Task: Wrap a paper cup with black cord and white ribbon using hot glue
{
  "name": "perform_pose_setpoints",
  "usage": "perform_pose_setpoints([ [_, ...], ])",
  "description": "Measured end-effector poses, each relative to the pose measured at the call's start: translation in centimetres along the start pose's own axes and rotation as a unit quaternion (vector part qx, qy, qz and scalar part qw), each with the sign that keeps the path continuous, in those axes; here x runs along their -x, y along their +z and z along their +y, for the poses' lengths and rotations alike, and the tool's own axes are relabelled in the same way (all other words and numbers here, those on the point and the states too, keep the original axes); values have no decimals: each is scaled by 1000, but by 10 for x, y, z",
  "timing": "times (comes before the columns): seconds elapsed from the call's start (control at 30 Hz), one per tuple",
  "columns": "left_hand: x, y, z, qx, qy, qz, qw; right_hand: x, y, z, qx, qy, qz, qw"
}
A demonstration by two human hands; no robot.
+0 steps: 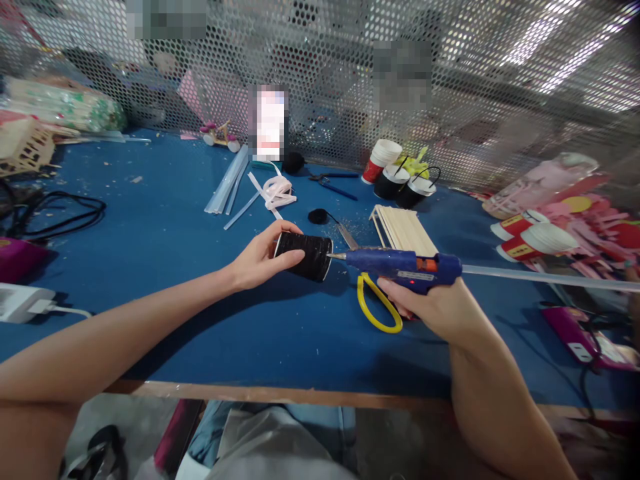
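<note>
My left hand (260, 259) grips a black paper cup (306, 255) lying on its side just above the blue table (165, 227). My right hand (430, 308) is wrapped round the handle of a blue hot glue gun (405, 267). The gun's metal nozzle touches the cup's bottom rim. A clear glue stick (545, 277) juts out of the gun's back toward the right.
Yellow-handled scissors (375, 303) lie under the gun, a stack of wooden sticks (403, 228) behind it. Clear glue sticks (227, 181), white ribbon (276, 191), pliers (335, 183), cups (395, 175) and a black round piece (317, 216) sit farther back. Cables (60, 212) lie left; perforated metal screen behind.
</note>
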State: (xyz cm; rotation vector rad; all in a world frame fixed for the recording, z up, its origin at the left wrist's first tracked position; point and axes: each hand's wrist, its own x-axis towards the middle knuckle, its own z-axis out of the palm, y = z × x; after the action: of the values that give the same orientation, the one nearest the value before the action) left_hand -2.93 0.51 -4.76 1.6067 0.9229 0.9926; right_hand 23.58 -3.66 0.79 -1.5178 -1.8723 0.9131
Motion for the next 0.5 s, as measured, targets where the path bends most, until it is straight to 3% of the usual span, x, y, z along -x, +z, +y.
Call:
perform_pose_setpoints([
  [0.5,1,3,1,38,-7,-12,999,-5,1,4,-15,4,-3,1000],
])
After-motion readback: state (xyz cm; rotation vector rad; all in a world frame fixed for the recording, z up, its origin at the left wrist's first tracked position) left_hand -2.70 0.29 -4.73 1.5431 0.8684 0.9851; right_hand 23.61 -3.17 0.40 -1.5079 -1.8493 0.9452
